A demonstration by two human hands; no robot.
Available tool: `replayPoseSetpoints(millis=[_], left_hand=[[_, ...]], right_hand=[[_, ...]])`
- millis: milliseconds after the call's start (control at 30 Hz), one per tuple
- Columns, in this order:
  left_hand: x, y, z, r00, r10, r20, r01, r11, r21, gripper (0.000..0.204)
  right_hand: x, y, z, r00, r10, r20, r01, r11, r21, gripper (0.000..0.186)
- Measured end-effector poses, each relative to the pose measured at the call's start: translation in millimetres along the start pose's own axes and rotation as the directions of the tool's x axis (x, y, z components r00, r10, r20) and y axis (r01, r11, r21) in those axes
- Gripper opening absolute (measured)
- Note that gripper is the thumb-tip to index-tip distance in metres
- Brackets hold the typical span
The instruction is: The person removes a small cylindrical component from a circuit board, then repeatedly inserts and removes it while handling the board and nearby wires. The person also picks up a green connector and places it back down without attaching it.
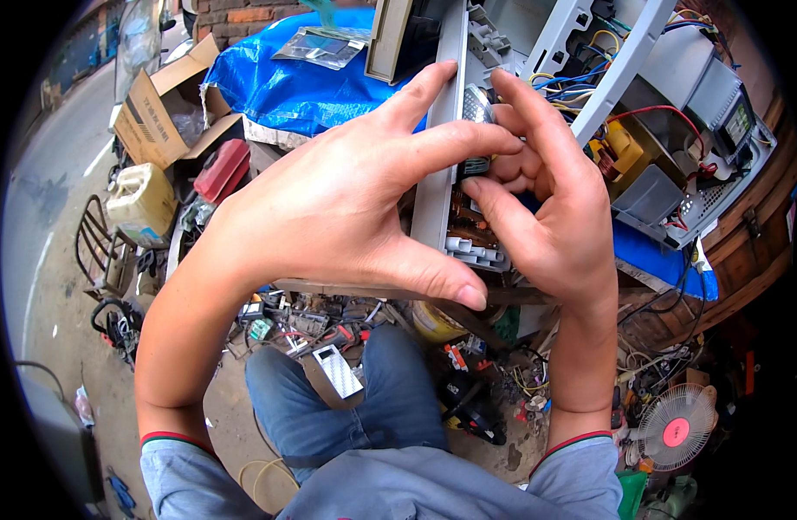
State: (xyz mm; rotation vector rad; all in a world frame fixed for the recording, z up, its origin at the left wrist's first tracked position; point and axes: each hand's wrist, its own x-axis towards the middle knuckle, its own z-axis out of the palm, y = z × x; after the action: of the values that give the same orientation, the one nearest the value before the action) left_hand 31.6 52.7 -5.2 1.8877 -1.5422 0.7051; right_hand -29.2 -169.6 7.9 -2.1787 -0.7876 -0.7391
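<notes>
My left hand (355, 182) reaches across a long grey plastic casing (437, 165), its fingers and thumb spread apart. One fingertip rests at the casing's edge, and another overlaps the fingers of my right hand (554, 208). The right hand is partly curled over the inside of the casing, with its thumb beside a small dark part (475, 166). Whatever its curled fingers grip is hidden. A shiny perforated metal piece (477, 106) shows between the hands. Below them, a brown circuit area (468, 221) and pale plastic ribs (475, 251) are visible inside the casing.
At the right lies an opened appliance (650, 156) with loose wires. Blue sheeting (273, 74) covers the far left surface, near a cardboard box (160, 113) and yellowish jerrycan (143, 201). Scrap parts (303, 325) litter the floor around my knees; a fan (676, 429) stands lower right.
</notes>
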Motion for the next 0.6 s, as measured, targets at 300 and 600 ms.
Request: replayPoseSetpoints(millis=[300, 600], left_hand=[[15.1, -5.4, 6.2, 0.997, -0.052, -0.056, 0.047, 0.995, -0.088, 0.052], [28.3, 0.6, 11.8, 0.933, -0.331, -0.143, 0.278, 0.912, -0.301, 0.018]], right_hand=[[-0.1, -0.4, -1.5, 0.999, 0.02, 0.035, -0.021, 0.999, 0.035, 0.077], [-6.8, 8.1, 3.6, 0.997, -0.05, -0.057, 0.053, 0.998, 0.046, 0.068]])
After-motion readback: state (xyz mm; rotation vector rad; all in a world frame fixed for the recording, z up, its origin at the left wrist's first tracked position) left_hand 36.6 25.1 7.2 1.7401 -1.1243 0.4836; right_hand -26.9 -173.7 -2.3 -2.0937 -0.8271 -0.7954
